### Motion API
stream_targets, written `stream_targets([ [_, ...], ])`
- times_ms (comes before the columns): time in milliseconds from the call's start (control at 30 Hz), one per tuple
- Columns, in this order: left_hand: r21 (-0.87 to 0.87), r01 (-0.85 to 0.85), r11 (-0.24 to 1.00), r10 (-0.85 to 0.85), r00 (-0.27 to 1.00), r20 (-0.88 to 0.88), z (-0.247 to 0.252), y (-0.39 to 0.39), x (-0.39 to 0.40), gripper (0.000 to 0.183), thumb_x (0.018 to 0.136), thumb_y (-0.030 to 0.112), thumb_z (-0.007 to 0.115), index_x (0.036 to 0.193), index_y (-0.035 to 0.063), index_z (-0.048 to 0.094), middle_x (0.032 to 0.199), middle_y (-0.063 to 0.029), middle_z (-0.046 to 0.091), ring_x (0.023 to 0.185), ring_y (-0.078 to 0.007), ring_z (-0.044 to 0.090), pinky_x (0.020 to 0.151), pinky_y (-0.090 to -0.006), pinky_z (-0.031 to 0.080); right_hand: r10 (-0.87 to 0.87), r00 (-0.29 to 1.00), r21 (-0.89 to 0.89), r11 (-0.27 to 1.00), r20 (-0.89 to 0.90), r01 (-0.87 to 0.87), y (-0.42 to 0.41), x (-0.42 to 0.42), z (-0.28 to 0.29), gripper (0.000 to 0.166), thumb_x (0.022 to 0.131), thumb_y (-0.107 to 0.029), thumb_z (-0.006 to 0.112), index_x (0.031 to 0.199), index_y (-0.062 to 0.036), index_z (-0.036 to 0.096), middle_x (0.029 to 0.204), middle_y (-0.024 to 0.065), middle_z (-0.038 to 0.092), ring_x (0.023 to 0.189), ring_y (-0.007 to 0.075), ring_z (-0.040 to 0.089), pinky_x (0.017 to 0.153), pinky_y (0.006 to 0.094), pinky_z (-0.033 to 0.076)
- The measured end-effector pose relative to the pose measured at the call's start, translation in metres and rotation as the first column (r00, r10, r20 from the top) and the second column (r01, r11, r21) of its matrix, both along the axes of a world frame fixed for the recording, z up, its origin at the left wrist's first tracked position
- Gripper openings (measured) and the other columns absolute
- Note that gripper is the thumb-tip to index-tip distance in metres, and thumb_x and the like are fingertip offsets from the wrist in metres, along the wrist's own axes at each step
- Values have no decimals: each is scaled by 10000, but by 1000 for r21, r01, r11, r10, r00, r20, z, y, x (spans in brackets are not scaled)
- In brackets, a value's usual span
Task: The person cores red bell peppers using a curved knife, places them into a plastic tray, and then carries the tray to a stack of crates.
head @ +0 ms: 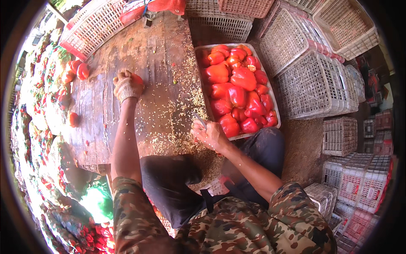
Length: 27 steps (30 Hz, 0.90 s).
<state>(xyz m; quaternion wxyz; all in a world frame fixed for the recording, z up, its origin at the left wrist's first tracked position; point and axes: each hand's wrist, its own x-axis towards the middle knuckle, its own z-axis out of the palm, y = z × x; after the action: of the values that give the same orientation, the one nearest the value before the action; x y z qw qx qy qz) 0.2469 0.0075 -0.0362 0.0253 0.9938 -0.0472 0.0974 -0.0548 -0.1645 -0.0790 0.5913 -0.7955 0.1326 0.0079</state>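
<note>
My left hand point(127, 85), in a knitted work glove, is closed over a red bell pepper point(137, 79) above the wooden tabletop point(152, 57). Most of that pepper is hidden by the glove. Bare, my right hand point(210, 136) grips a small knife point(199, 118) near the table's right edge, its blade pointing up and to the left. Pale pepper seeds point(177, 127) lie scattered over the boards and cling to the skin of the right hand. Right of the table, a crate point(276, 109) is full of red bell peppers point(242, 79).
A few loose peppers point(83, 71) sit along the table's left side, and another pepper point(73, 120) lies nearer. Mesh sacks of peppers point(47, 127) are piled beyond that side. Plastic crates point(312, 85) are stacked on the right. A white crate point(95, 28) stands at the far left corner.
</note>
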Motion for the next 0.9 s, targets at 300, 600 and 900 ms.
stream_targets([
  [300, 260, 22, 965, 17, 989, -145, 9, 62, -77, 763, 657, 445, 830, 1282, 129, 527, 1345, -69, 494, 1298, -331, 447, 1009, -420, 480, 187, 943, -593, 805, 277, 15, 50, 104, -29, 489, 968, -154, 565, 1415, 11, 455, 1247, 255, 590, 1058, 354, 634, 844, 393, 575],
  [600, -93, 268, 959, -244, 947, 210, 12, 93, -105, 543, 613, 239, 778, 1066, -49, 692, 1500, -134, 448, 1388, -321, 394, 1119, -407, 376, 152, 865, -445, 891, 477, 89, 39, 72, -21, 428, 841, -122, 686, 1244, -26, 579, 1177, 177, 580, 1078, 330, 610, 861, 407, 548],
  [900, -410, 495, 766, -466, 867, 177, 29, -5, -147, 514, 587, 200, 759, 1031, 2, 595, 1271, -140, 574, 1118, -306, 568, 948, -406, 490, -495, 838, -157, 831, 230, 533, -29, -134, 57, 416, 878, -227, 734, 1199, 19, 638, 989, 154, 712, 875, 255, 702, 775, 345, 555],
])
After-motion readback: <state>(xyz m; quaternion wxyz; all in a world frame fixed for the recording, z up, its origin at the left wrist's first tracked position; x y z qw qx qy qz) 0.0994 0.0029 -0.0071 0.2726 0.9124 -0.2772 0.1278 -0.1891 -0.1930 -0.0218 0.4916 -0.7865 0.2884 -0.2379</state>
